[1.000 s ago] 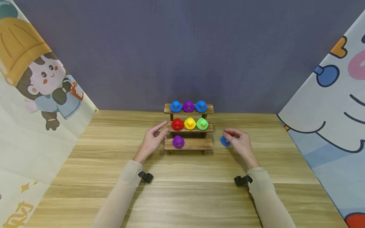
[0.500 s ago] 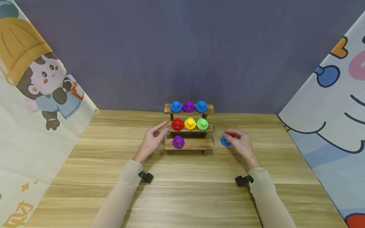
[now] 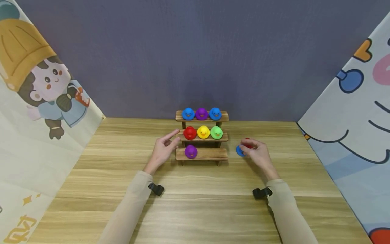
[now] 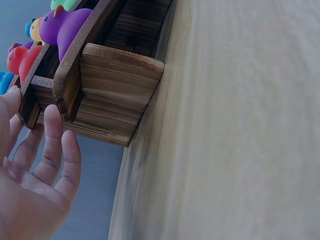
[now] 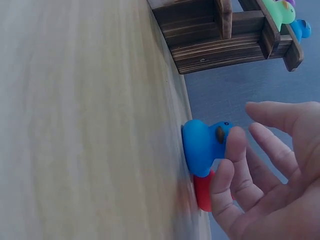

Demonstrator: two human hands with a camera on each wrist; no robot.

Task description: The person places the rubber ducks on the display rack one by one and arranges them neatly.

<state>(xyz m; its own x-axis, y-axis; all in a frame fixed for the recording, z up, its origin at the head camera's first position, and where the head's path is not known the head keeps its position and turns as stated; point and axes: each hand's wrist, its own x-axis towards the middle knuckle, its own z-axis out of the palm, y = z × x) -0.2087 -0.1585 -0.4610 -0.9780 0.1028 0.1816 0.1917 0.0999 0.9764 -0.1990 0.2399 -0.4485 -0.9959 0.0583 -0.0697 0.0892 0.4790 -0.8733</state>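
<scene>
A three-tier wooden stand holds toy ducks. On its bottom step sits a purple duck. The middle step carries a red duck, a yellow duck and a green duck. My left hand is beside the stand's left end, fingers extended, fingertips right at the step ends in the left wrist view. To the stand's right, a blue duck and another red duck rest on the table. My right hand hovers close over them, fingers loosely bent, thumb apart, partly hiding both.
Two blue ducks, the left one and the right one, flank a purple duck on the top step. A grey-blue wall rises behind the wooden table. Cartoon-printed panels stand left and right.
My right hand has shifted slightly to the right over the blue and red ducks on the table. My left hand and the ducks on the stand have stayed put.
</scene>
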